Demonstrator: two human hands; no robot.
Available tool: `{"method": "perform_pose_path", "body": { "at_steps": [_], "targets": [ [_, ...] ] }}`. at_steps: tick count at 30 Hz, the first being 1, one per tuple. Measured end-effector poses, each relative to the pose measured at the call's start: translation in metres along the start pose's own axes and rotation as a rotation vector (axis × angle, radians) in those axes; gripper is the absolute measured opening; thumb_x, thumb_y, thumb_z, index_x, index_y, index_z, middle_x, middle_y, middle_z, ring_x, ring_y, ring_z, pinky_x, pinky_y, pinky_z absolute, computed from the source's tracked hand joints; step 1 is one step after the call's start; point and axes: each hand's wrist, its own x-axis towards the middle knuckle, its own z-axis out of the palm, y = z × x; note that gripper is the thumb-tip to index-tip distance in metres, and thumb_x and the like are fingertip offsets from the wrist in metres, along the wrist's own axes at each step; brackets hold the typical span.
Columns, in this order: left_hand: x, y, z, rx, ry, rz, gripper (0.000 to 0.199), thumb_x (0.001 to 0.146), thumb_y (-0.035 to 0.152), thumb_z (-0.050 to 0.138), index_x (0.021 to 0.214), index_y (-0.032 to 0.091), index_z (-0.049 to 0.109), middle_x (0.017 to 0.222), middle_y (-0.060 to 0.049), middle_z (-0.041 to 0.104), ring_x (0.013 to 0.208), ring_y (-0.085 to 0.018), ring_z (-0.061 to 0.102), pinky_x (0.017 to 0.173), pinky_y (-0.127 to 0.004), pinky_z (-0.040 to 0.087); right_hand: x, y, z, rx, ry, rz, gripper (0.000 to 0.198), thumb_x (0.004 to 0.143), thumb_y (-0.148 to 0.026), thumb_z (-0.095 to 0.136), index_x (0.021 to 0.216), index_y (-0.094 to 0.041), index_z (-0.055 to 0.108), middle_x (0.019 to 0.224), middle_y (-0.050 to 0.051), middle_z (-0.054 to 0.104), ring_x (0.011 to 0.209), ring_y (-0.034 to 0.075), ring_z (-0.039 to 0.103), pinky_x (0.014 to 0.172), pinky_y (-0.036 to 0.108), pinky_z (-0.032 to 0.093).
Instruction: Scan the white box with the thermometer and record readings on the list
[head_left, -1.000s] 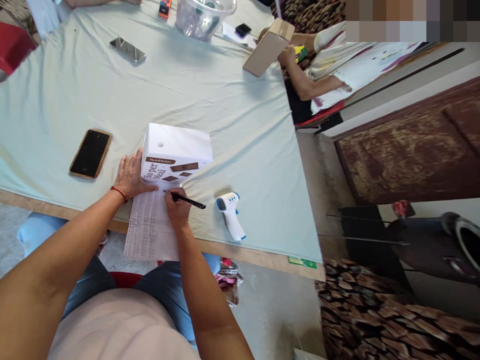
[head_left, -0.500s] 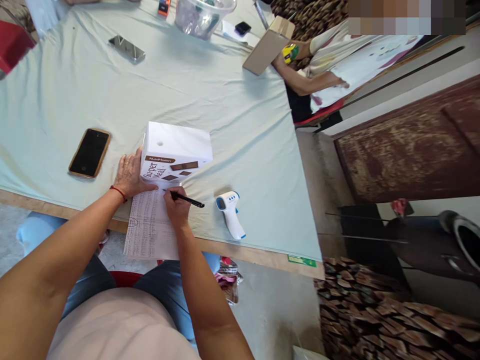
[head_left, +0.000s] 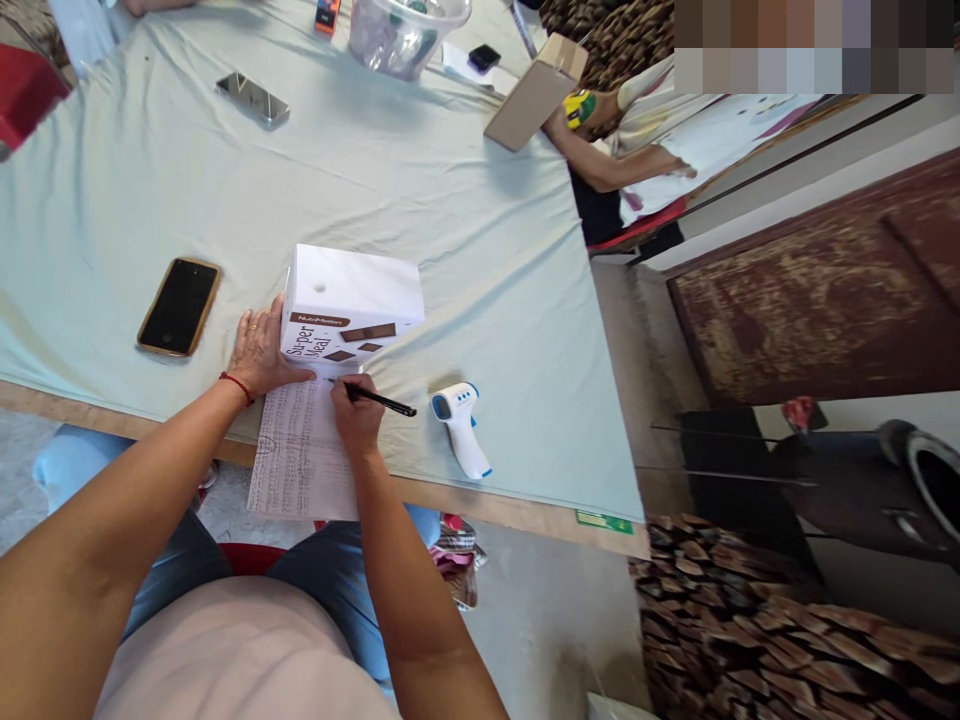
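Note:
A black pen (head_left: 380,399) is pinched in my right hand (head_left: 355,415), its tip at the top part of a sheet of paper (head_left: 300,455) covered in rows of handwriting. The sheet hangs partly over the table's front edge. My left hand (head_left: 259,350) lies flat with its thumb stretched across the paper's top and its fingers along the left side of a white box (head_left: 356,280). That box stands on the table just beyond the paper, with brown "Super Meal" print on its near side. To the right of my right hand lies a white and blue infrared thermometer (head_left: 463,430).
A phone in a tan case (head_left: 179,307) lies left of my left hand. Farther off are a silver phone (head_left: 253,99), a clear plastic tub (head_left: 405,40) and a cardboard box (head_left: 536,95). Another person's arm (head_left: 607,165) is beside the cardboard box. Stacked firewood (head_left: 787,630) stands at lower right.
My right hand and the pen have shifted slightly to the right across the paper. The left hand and the white box stay where they were.

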Motion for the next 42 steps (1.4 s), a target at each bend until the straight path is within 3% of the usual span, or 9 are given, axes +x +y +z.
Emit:
{"method": "perform_pose_path", "body": {
  "at_steps": [32, 42],
  "targets": [
    [0.0004, 0.0003, 0.0007, 0.015, 0.012, 0.000, 0.127, 0.052, 0.055, 0.087, 0.153, 0.017, 0.021, 0.150, -0.020, 0.044, 0.141, -0.040, 0.040, 0.125, -0.056, 0.014, 0.0002, -0.0003, -0.0014, 0.004, 0.026, 0.022, 0.013, 0.075, -0.036, 0.052, 0.073, -0.024, 0.052, 0.061, -0.005, 0.052, 0.060, 0.013, 0.049, 0.061, 0.027, 0.044],
    [0.0013, -0.0048, 0.0071, -0.001, 0.050, 0.032, 0.124, 0.051, 0.052, 0.088, 0.149, 0.011, 0.025, 0.147, -0.022, 0.045, 0.139, -0.041, 0.040, 0.122, -0.056, 0.017, -0.0002, 0.0052, -0.0004, -0.056, 0.025, 0.017, 0.013, 0.077, -0.036, 0.051, 0.075, -0.023, 0.051, 0.064, -0.005, 0.051, 0.063, 0.013, 0.048, 0.065, 0.027, 0.045]
  ]
}}
